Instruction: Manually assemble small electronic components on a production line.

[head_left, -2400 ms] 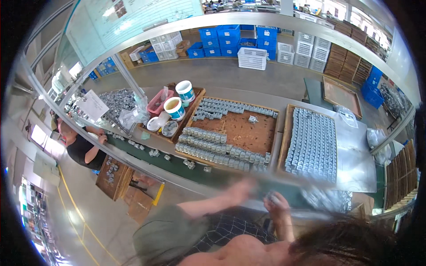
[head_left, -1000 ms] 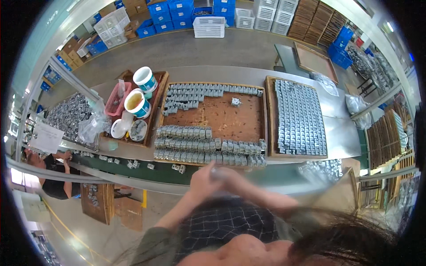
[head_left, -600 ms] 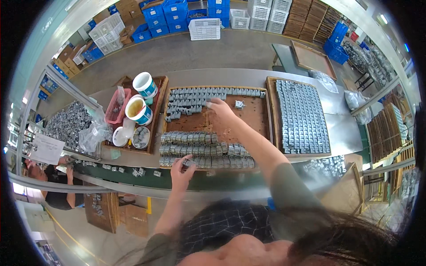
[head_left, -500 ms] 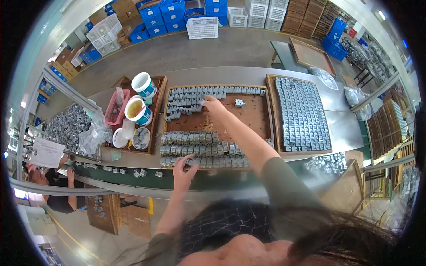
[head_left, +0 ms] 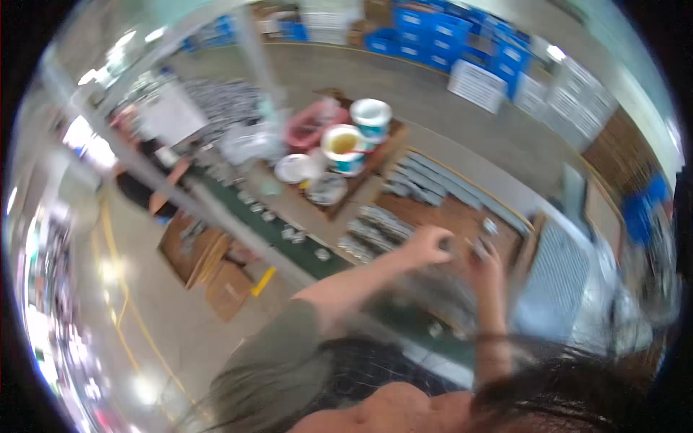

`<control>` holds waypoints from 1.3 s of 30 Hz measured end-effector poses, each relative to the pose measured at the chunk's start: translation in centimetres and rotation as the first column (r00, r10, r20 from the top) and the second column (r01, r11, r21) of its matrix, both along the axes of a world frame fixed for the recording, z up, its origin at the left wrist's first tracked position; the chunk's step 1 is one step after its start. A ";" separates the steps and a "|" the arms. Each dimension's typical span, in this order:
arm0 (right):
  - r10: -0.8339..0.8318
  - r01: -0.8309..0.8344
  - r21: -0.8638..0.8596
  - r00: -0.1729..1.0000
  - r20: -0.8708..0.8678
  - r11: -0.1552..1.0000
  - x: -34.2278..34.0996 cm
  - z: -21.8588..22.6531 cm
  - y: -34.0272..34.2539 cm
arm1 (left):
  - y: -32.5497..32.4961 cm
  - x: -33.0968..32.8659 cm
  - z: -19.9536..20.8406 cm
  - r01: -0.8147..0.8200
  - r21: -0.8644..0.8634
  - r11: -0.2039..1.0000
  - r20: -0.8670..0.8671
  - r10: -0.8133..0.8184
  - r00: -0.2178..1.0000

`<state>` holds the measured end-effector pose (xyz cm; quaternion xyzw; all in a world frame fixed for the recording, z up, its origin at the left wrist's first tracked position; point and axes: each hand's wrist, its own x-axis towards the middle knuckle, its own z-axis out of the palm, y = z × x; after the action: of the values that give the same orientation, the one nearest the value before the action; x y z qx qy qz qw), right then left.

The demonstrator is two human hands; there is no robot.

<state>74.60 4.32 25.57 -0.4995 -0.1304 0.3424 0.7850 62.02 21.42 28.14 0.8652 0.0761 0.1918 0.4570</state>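
Observation:
The picture is smeared by motion. Over the near half of the wooden tray (head_left: 462, 209), my left hand (head_left: 426, 247) is curled round a small grey metal part (head_left: 445, 246). Just to its right is my right hand (head_left: 486, 265), raised with its fingers pinched on another small metal part (head_left: 478, 250). The hands are close but apart. Rows of grey metal parts (head_left: 415, 180) fill the tray's far left, and more rows (head_left: 372, 231) stand at its near left. One loose metal part (head_left: 490, 226) lies beyond my right hand.
Left of the tray stand two white buckets (head_left: 371, 119), a pink basket (head_left: 314, 123) and a white tub (head_left: 326, 189). A second full tray (head_left: 552, 267) is at right. A green conveyor strip (head_left: 253, 216) carries loose parts in front. Another person's arm (head_left: 170, 184) shows at left.
The view has swung left and tilted. My right hand has come back from the far rows to beside my left, now with a part. My left hand still holds its part, farther over the tray.

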 end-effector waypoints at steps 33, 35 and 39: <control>-0.066 0.097 -0.326 0.992 0.105 0.941 -8.1 -4.2 -27.9 | -26.7 -2.3 -9.9 0.562 0.234 0.793 -0.270 -0.502 0.821; -0.060 0.073 -0.306 0.997 0.052 0.949 -9.5 -3.4 -28.5 | -27.2 -1.6 -10.8 0.563 0.264 0.783 -0.384 -0.450 0.806; 0.376 0.028 0.470 0.557 -0.740 0.882 -8.2 -11.2 -32.9 | -26.9 -0.3 -17.7 0.594 0.418 0.688 -0.466 -0.399 0.790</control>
<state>66.41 -28.62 14.32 -0.0834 0.1230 0.5732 0.8058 61.67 -5.51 10.41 0.9644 -0.1451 -0.0796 0.2064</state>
